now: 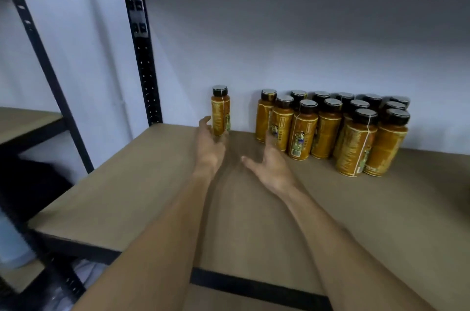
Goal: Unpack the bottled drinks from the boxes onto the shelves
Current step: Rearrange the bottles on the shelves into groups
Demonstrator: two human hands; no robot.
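Left hand (210, 144) loosely spread at base of 1 upright lone bottle (220, 113); right hand (270, 163) wide, empty, near bottle cluster (330, 127); both above shelf (127, 183).

The right hand (269, 165) is a motion smear, fingers lost against the bottle cluster (330, 127). Only caps show of the back-row bottles (321, 96); label print is too blurred to read.

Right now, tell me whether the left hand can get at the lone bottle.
Probably yes: the left hand is right beside the lone bottle, with nothing between them; the other bottles stand apart.
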